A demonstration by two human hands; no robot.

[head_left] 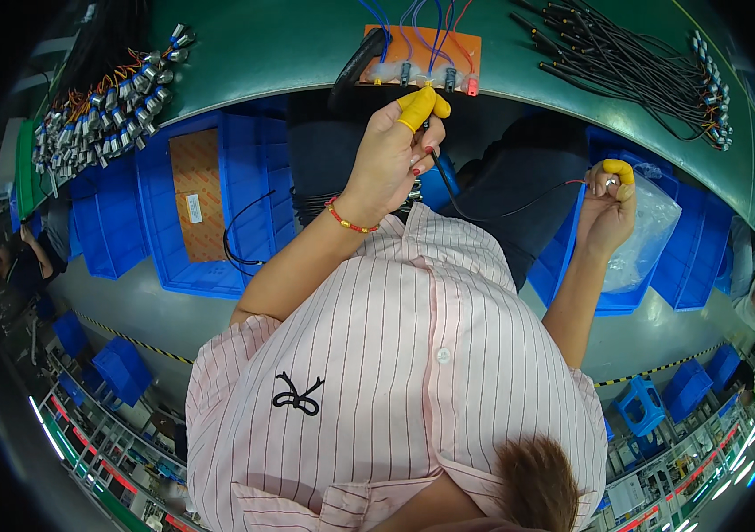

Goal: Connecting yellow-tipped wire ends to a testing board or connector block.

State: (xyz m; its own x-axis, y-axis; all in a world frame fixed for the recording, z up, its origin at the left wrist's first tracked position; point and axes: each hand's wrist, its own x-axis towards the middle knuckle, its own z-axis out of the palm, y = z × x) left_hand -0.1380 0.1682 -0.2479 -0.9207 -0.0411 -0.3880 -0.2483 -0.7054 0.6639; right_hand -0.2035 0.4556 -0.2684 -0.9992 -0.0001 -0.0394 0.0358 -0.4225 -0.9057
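My left hand (386,155), with yellow finger cots on thumb and finger, is closed around a thin black cable (455,199) just in front of an orange board (422,46). Its fingertips are at the row of small terminals (428,82) along the board's near edge; whether they touch is hard to tell. From there the cable hangs in a curve over my lap and thins into a red wire at my right hand (606,208). That hand, also wearing yellow cots, pinches a small silvery connector (612,182) on the wire's end.
Many silver connectors (116,111) on wires are heaped at the green bench's (262,44) left. Black cables (612,66) lie at its right. Blue bins (249,168) stand below, one with a cardboard sheet (198,235), another with a clear plastic bag (648,230). Co-workers (41,253) are at the sides.
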